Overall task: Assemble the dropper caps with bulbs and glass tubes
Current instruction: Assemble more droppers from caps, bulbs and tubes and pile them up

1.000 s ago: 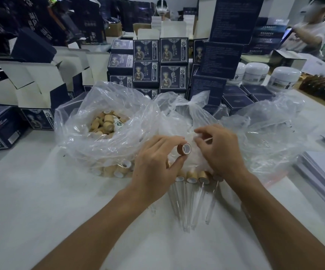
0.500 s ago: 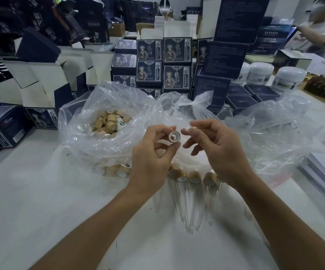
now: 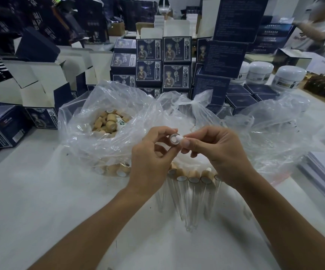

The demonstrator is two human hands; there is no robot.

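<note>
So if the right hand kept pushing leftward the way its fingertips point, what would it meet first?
Probably the small tan cap pinched in the left hand; the right hand already holds a white bulb at its opening.

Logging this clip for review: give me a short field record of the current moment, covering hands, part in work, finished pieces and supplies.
left hand: left hand pinches a wooden cap
right hand: right hand pinches a white bulb at the cap's opening
finished pieces: assembled droppers lying in a row on the table
supplies: loose caps in a plastic bag
</note>
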